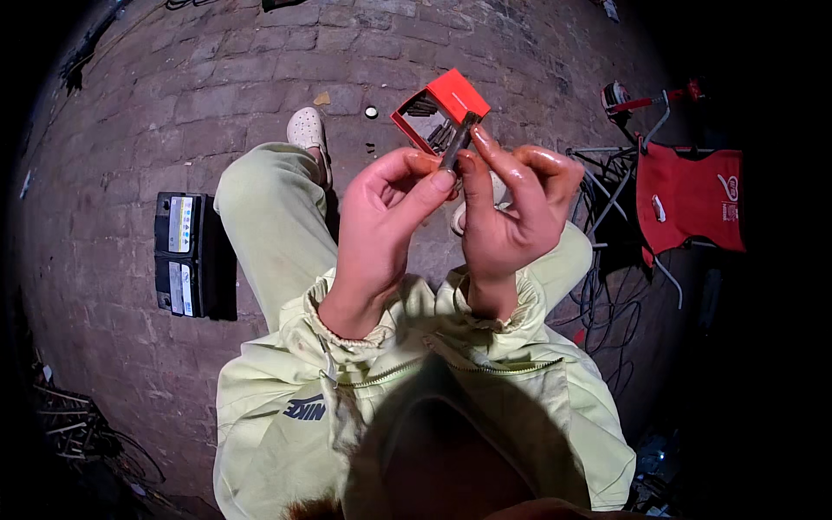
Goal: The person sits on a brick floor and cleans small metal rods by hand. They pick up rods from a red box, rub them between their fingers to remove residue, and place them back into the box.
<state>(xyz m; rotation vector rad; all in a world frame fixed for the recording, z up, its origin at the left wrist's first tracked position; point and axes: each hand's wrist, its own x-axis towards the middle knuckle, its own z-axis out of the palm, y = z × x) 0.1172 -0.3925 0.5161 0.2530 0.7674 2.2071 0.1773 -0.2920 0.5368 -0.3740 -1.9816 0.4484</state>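
Observation:
In front of me, both hands hold a slim dark metal rod-like piece, tilted with its darker, wider end up and to the right; its exact kind I cannot make out. My left hand pinches the lower end between thumb and fingers. My right hand has its thumb along the side and a fingertip against the upper end, with brownish grease on its fingers. Just beyond, partly behind the piece, lies an open red cardboard box with several dark metal pieces in it.
A car battery stands on the brick floor at left. At right are a red folding chair and tangled black cables. A small white round cap lies left of the box. My legs are spread around the work.

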